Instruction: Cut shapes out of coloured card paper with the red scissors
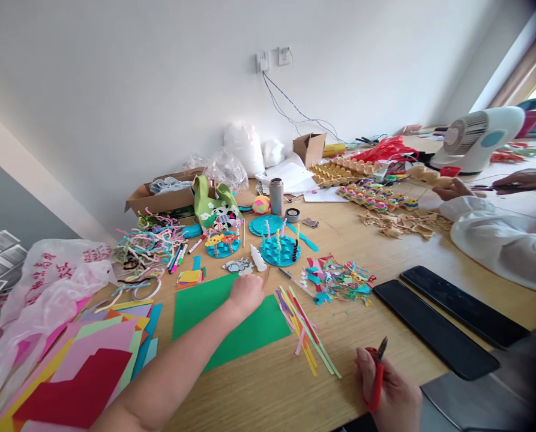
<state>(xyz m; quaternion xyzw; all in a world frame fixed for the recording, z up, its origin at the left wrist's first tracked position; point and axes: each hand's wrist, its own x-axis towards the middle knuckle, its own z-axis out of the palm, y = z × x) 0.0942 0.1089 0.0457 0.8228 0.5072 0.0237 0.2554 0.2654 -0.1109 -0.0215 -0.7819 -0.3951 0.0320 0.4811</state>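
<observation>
My left hand is over the far edge of a green paper sheet, fingers closed; what they hold, if anything, is hidden. Just beyond it lie a white pointed bottle and a fish-like paper cutout. Low on the right, my right hand grips red-handled scissors, blades pointing up and seemingly closed. Between my hands are thin coloured paper strips. A heap of paper scraps lies farther back, with a slim pen-like tool beside it.
Coloured paper sheets and pipe cleaners lie left. Behind stand blue decorated discs, a grey flask and a green bag. Two black phones lie right. A co-worker's hands work near a white fan.
</observation>
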